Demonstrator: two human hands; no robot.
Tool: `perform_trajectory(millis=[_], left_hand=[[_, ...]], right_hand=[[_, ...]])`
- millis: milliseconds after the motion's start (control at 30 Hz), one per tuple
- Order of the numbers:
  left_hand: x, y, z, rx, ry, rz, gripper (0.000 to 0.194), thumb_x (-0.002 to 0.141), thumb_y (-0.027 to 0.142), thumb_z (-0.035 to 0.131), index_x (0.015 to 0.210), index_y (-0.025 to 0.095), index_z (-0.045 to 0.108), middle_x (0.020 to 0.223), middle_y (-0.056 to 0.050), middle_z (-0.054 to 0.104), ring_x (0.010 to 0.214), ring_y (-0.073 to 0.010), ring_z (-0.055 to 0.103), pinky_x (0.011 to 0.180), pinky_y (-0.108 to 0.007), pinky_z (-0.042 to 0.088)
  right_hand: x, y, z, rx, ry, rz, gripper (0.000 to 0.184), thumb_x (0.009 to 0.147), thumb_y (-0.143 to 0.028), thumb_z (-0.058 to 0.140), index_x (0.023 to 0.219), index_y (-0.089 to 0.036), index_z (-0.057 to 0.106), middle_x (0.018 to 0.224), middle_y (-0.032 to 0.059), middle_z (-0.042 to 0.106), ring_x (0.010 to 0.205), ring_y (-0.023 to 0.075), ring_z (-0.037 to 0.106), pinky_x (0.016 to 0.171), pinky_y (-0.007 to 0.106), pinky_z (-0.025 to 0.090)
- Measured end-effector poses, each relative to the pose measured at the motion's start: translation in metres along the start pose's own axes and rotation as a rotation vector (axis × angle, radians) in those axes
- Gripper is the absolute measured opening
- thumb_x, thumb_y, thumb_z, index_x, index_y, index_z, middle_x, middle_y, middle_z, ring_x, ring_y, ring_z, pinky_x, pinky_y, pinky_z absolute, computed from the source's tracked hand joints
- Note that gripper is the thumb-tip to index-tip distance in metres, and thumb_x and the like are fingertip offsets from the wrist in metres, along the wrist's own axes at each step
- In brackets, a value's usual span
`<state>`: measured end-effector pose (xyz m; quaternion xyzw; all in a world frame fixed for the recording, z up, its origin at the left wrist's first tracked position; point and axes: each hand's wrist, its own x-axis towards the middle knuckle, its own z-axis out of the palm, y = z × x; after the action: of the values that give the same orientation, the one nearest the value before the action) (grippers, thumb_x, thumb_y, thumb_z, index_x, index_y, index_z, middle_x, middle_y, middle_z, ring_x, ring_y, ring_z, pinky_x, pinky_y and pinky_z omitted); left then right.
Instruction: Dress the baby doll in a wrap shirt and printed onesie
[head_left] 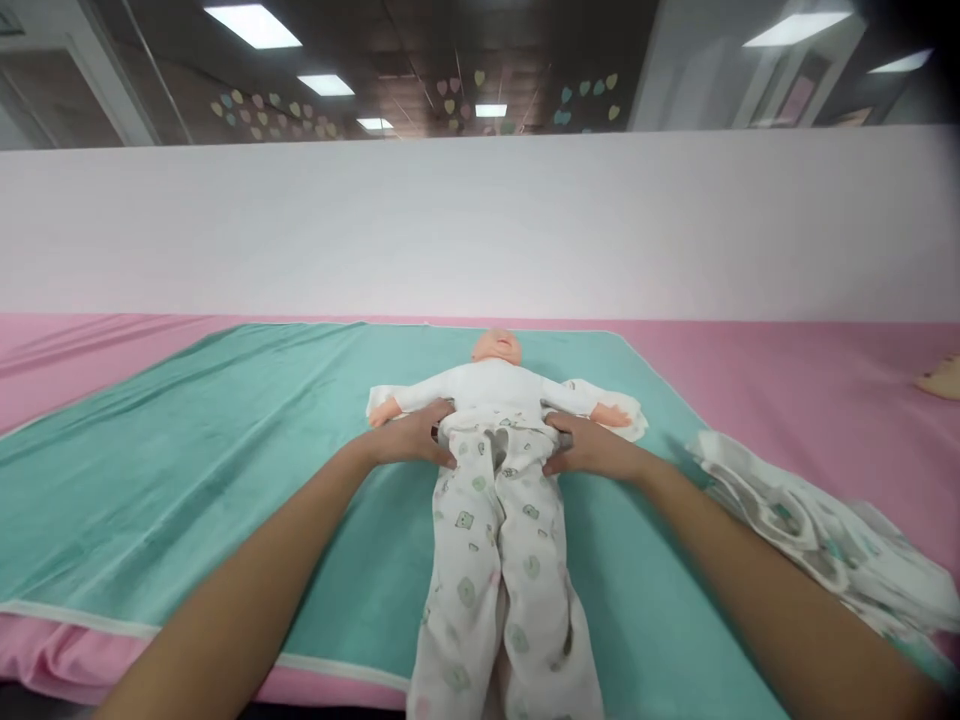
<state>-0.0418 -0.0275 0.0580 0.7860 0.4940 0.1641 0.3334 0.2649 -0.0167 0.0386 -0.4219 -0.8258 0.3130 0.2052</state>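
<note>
A baby doll in a white long-sleeved top lies on its back with its head away from me and its arms spread. White baby pants with a green animal print cover its legs and reach toward me. My left hand grips the waist of the pants at the left hip, thumb above and fingers below. On the opposite hip my right hand holds the waistband the same way. Fingertips of both hands are partly hidden by the fabric. White cloth lies beneath the doll's arms.
A green mat with pale edging lies under the doll, over a pink sheet. Folded white printed cloths are piled at the right, beside my forearm. A low white wall with dark glass above stands behind.
</note>
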Motion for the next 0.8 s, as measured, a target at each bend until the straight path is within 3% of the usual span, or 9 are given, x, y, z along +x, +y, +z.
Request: perform_trajectory(millis=[167,267,367,433,500,567,633,700,800], left_hand=[[0.014,-0.006,0.02,0.151,0.179,0.148,0.025,0.069,0.041,0.06,0.079,0.019,0.06,0.103,-0.003,0.056,0.096,-0.0212,0.053,0.086,-0.029,0.04],[0.018,-0.011,0.027,0.161,0.314,0.18,0.022,0.071,0.035,0.054,0.081,0.017,0.059,0.086,0.0,0.058,0.085,-0.0173,0.054,0.081,-0.027,0.041],[0.019,-0.014,0.029,0.18,0.298,0.134,0.027,0.071,0.034,0.05,0.083,0.011,0.059,0.084,0.002,0.059,0.081,-0.0121,0.051,0.077,-0.023,0.039],[0.019,-0.015,0.03,0.194,0.27,0.123,0.034,0.074,0.035,0.045,0.088,0.007,0.059,0.086,0.004,0.058,0.081,-0.0087,0.047,0.079,-0.021,0.036],[0.019,-0.017,0.032,0.192,0.262,0.095,0.041,0.076,0.04,0.042,0.093,0.006,0.058,0.087,0.006,0.056,0.081,-0.0069,0.044,0.08,-0.02,0.035],[0.019,-0.019,0.034,0.198,0.276,0.058,0.048,0.076,0.046,0.039,0.095,0.006,0.057,0.086,0.007,0.056,0.081,-0.0066,0.044,0.079,-0.02,0.035],[0.019,-0.02,0.035,0.218,0.293,0.05,0.052,0.077,0.047,0.034,0.094,0.005,0.057,0.087,0.007,0.057,0.081,-0.007,0.044,0.079,-0.022,0.035],[0.02,-0.02,0.037,0.227,0.302,0.059,0.053,0.078,0.045,0.029,0.095,0.003,0.057,0.088,0.005,0.057,0.082,-0.0075,0.044,0.079,-0.023,0.035],[0.021,-0.019,0.037,0.194,0.331,0.033,0.05,0.077,0.043,0.033,0.094,0.005,0.059,0.086,0.004,0.057,0.081,-0.0085,0.045,0.075,-0.02,0.036]], right_hand=[[0.001,0.002,0.01,-0.084,0.071,-0.061,0.023,0.069,-0.038,0.06,0.066,-0.018,0.049,0.066,-0.0043,0.046,0.067,0.0126,0.043,0.061,0.024,0.031],[0.007,0.004,0.019,-0.147,0.244,-0.092,0.012,0.072,-0.026,0.05,0.066,-0.016,0.048,0.065,-0.0039,0.046,0.068,0.0118,0.046,0.068,0.025,0.034],[0.004,0.003,0.024,-0.177,0.331,-0.129,0.014,0.075,-0.028,0.046,0.073,-0.015,0.05,0.072,-0.0035,0.047,0.078,0.0126,0.05,0.081,0.03,0.039],[-0.018,-0.005,0.024,-0.127,0.366,-0.168,0.032,0.081,-0.031,0.027,0.088,-0.015,0.053,0.088,-0.0024,0.05,0.094,0.013,0.051,0.089,0.039,0.038],[-0.061,-0.016,0.027,0.005,0.421,-0.158,0.058,0.08,-0.029,0.001,0.104,-0.017,0.052,0.107,-0.0014,0.048,0.111,0.0125,0.046,0.092,0.045,0.032],[-0.124,-0.024,0.037,0.275,0.508,-0.098,0.04,0.086,-0.037,0.026,0.109,-0.021,0.053,0.115,0.0002,0.05,0.114,0.0177,0.049,0.094,0.043,0.036],[-0.196,-0.023,0.058,0.646,0.537,-0.058,0.024,0.083,-0.043,0.05,0.095,-0.025,0.059,0.098,0.0003,0.06,0.093,0.0179,0.06,0.087,0.041,0.047],[-0.261,-0.011,0.092,0.984,0.497,-0.048,0.035,0.081,-0.059,0.048,0.087,-0.028,0.061,0.083,0.0006,0.062,0.084,0.0195,0.062,0.083,0.044,0.049],[-0.324,0.016,0.165,1.234,0.521,0.358,0.055,0.077,-0.07,0.045,0.113,-0.029,0.056,0.121,0.0068,0.057,0.115,0.0256,0.051,0.096,0.049,0.04]])
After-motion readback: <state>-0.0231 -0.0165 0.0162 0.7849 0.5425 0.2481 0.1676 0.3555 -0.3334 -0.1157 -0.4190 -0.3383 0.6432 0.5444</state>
